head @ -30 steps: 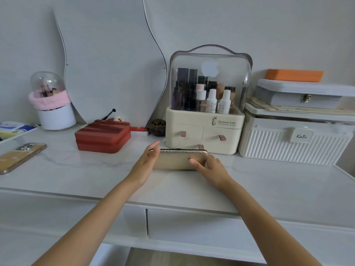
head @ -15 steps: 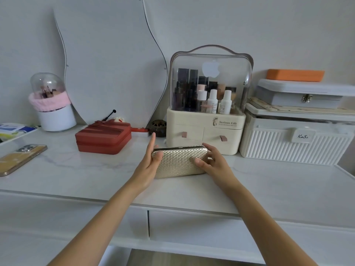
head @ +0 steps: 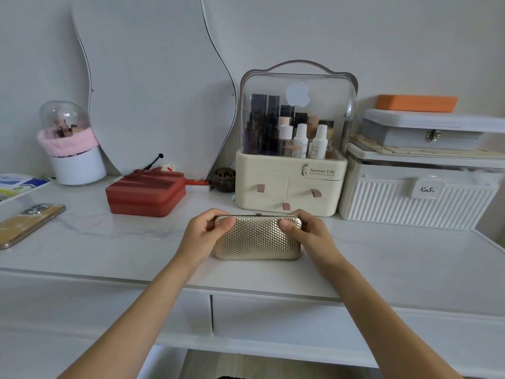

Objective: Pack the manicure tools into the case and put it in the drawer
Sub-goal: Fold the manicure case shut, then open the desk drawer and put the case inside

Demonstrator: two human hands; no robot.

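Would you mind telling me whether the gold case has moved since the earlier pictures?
Yes: the gold case has come toward the person, away from the cream organizer.

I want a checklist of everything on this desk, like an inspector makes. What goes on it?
Surface: white marble-look desk top, drawers below shut.
Job's things: gold case closed, lying on the desk; no loose tools seen.
Clutter: red box, phone, makeup organizer, white ribbed box, brush holder.
Hands: left hand and right hand grip the case's ends.
Cables: nothing seen.
Surroundings: mirror against a white wall.
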